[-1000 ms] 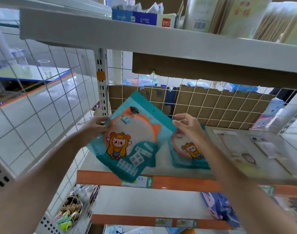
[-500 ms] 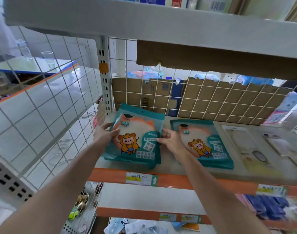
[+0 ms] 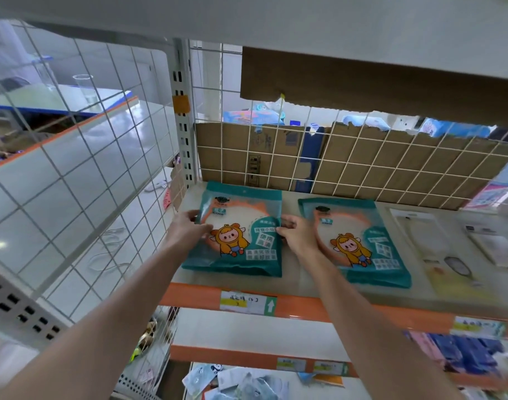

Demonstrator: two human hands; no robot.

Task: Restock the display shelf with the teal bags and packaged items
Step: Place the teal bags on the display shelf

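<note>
A teal bag (image 3: pixel 241 226) with an orange cartoon figure lies flat at the left end of the display shelf (image 3: pixel 299 272). My left hand (image 3: pixel 188 229) holds its left edge, thumb on top of the bag. My right hand (image 3: pixel 297 235) grips its right edge with curled fingers. A second teal bag (image 3: pixel 359 241) of the same kind lies flat just to the right, partly behind my right wrist. Pale packaged items (image 3: pixel 437 249) lie further right on the same shelf.
A white wire grid (image 3: pixel 73 174) walls the shelf's left side, and a wire grid backed by cardboard (image 3: pixel 362 166) closes the back. The upper shelf (image 3: pixel 276 21) hangs low overhead. Lower shelves hold blue packs (image 3: pixel 463 353) and loose packets (image 3: pixel 241 385).
The teal bag went from held up tilted in the air to lying flat on the shelf's left end. Both hands came down with it and stay on its edges.
</note>
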